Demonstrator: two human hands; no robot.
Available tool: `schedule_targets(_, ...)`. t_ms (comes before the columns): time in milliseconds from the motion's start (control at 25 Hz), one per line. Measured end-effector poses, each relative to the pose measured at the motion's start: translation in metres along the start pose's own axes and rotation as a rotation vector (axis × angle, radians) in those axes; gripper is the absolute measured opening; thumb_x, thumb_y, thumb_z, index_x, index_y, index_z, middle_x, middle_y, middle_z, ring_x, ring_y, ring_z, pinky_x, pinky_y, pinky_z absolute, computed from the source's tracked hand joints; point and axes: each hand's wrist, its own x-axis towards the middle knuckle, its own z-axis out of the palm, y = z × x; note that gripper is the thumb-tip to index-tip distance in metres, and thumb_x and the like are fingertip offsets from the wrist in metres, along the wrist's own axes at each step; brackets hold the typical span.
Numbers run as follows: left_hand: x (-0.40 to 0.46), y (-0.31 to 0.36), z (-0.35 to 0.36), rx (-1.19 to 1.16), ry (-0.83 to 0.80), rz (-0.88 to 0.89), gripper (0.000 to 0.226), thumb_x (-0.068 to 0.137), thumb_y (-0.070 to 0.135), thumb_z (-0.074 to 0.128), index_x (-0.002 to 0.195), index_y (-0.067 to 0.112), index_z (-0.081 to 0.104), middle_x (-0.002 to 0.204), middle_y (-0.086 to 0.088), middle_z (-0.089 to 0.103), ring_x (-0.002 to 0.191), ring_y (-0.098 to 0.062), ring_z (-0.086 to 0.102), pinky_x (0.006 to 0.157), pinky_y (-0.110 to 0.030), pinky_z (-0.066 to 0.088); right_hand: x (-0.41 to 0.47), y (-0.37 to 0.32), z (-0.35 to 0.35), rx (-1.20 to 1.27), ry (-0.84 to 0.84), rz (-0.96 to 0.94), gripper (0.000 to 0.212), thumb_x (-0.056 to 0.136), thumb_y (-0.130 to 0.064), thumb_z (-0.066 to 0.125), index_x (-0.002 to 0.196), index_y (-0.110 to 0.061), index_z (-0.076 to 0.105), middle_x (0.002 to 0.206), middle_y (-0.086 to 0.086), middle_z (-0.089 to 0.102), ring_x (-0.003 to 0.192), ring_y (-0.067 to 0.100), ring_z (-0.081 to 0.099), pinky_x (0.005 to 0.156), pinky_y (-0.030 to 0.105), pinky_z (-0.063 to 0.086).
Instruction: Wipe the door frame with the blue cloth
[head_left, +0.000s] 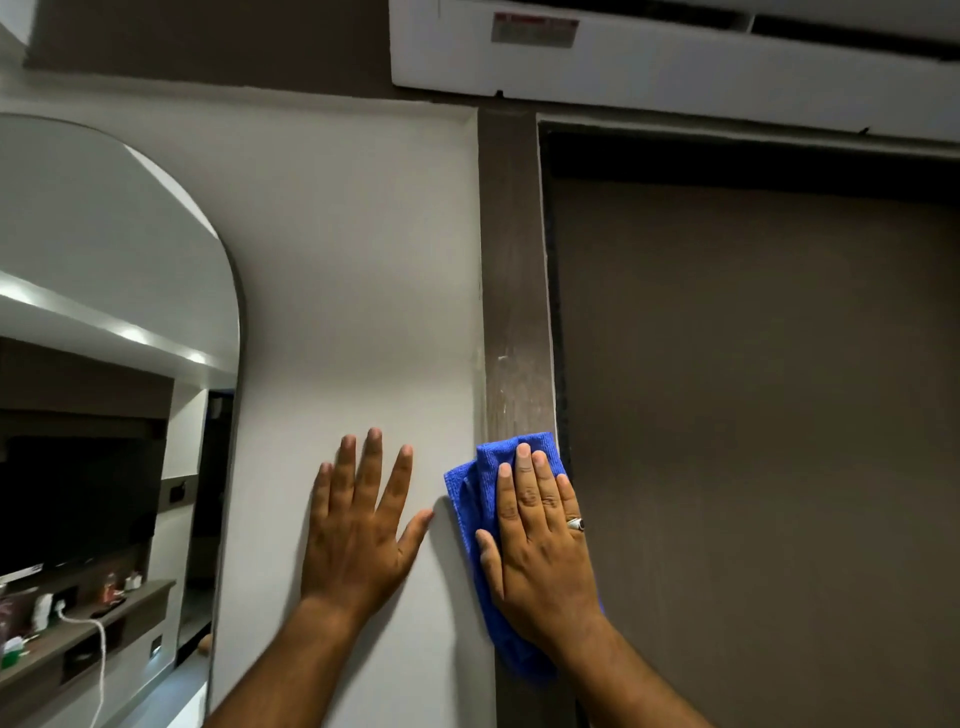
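Observation:
A brown wooden door frame (514, 270) runs upright through the middle of the view, with pale smudges on it just above the cloth. The blue cloth (475, 483) lies flat against the lower part of the frame. My right hand (540, 540), with a ring on one finger, presses on the cloth with fingers stretched out and close together. My left hand (358, 525) rests flat on the white wall (353, 260) to the left of the frame, fingers spread, holding nothing.
The brown door (753, 415) fills the right side. A white air conditioner (675, 47) hangs above the frame. An arched mirror (114, 364) on the left wall reflects a television, shelves and a white cable.

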Motion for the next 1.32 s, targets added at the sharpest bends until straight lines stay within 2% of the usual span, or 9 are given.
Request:
schedule_targets(280,0.008,-0.004,0.008,0.006,0.054,0.027,0.076,0.089,0.063,0.019,0.151,0.018,0.022,0.161,-0.016,0.014,0.149,-0.036,0.009,0.118,-0.054,0.009,-0.015,-0.007,0.007,0.019,0.049,0.017,0.066,0.095,-0.042,0.032,0.148,-0.005,0.019,0.157,0.016,0.019,0.146,0.028,0.01,0.115,0.046,0.014)
schedule_targets(520,0.01,-0.007,0.011,-0.001,0.075,0.004,0.077,0.09,0.061,0.023,0.152,0.014,0.02,0.162,-0.014,0.014,0.15,-0.031,0.008,0.119,-0.049,0.006,0.069,0.002,-0.012,0.018,0.083,0.084,0.066,0.096,-0.04,0.026,0.149,-0.005,0.009,0.159,0.015,0.006,0.147,0.029,0.002,0.117,0.044,0.004)
schedule_targets(640,0.02,-0.01,0.005,-0.031,0.104,-0.064,0.079,0.088,0.06,0.027,0.152,0.013,0.019,0.162,-0.014,0.012,0.15,-0.031,0.005,0.119,-0.048,0.004,0.049,0.001,-0.008,0.051,0.096,0.087,0.066,0.095,-0.039,0.029,0.149,-0.005,0.011,0.159,0.016,0.009,0.147,0.029,0.005,0.117,0.045,0.008)
schedule_targets(800,0.023,-0.009,0.005,-0.035,0.105,-0.063,0.079,0.088,0.059,0.027,0.152,0.013,0.018,0.162,-0.014,0.011,0.15,-0.032,0.005,0.119,-0.051,0.005,0.035,0.002,-0.004,0.044,0.088,0.078,0.066,0.094,-0.039,0.032,0.148,-0.003,0.016,0.157,0.018,0.014,0.146,0.031,0.011,0.115,0.047,0.012)
schedule_targets(960,0.032,-0.013,0.006,-0.003,0.123,-0.039,0.077,0.089,0.061,0.022,0.152,0.017,0.017,0.163,-0.013,0.009,0.15,-0.031,0.002,0.119,-0.05,0.002,0.106,0.009,-0.023,0.035,0.053,0.097,0.067,0.097,-0.042,0.023,0.148,-0.008,-0.003,0.159,0.014,-0.008,0.146,0.027,-0.011,0.12,0.042,-0.007)
schedule_targets(1040,0.043,-0.016,0.002,-0.021,0.126,-0.057,0.077,0.089,0.062,0.022,0.153,0.021,0.014,0.163,-0.011,0.004,0.15,-0.029,-0.001,0.12,-0.049,0.001,0.114,0.012,-0.024,0.059,0.044,0.104,0.066,0.098,-0.043,0.019,0.148,-0.009,-0.008,0.158,0.012,-0.013,0.145,0.025,-0.016,0.118,0.04,-0.01)
schedule_targets(1120,0.053,-0.016,-0.001,-0.035,0.133,-0.071,0.076,0.088,0.062,0.021,0.153,0.022,0.012,0.164,-0.011,0.002,0.15,-0.029,-0.003,0.12,-0.051,0.002,0.095,0.008,-0.02,0.053,0.066,0.095,0.066,0.097,-0.043,0.019,0.149,-0.008,-0.004,0.159,0.013,-0.008,0.146,0.026,-0.012,0.12,0.041,-0.008)
schedule_targets(1240,0.057,-0.014,-0.001,-0.034,0.145,-0.056,0.076,0.089,0.06,0.022,0.153,0.02,0.013,0.163,-0.012,0.004,0.15,-0.031,-0.001,0.12,-0.052,0.004,0.068,0.004,-0.012,0.028,0.099,0.083,0.066,0.096,-0.041,0.025,0.149,-0.004,0.011,0.158,0.017,0.008,0.147,0.03,0.004,0.118,0.045,0.004)
schedule_targets(1320,0.058,-0.014,0.0,-0.024,0.15,-0.049,0.075,0.089,0.06,0.022,0.153,0.02,0.014,0.163,-0.013,0.005,0.15,-0.031,-0.001,0.12,-0.052,0.004,0.091,0.009,-0.015,0.008,0.093,0.09,0.067,0.096,-0.042,0.022,0.149,-0.005,0.006,0.159,0.017,0.003,0.147,0.029,-0.001,0.12,0.046,0.001)
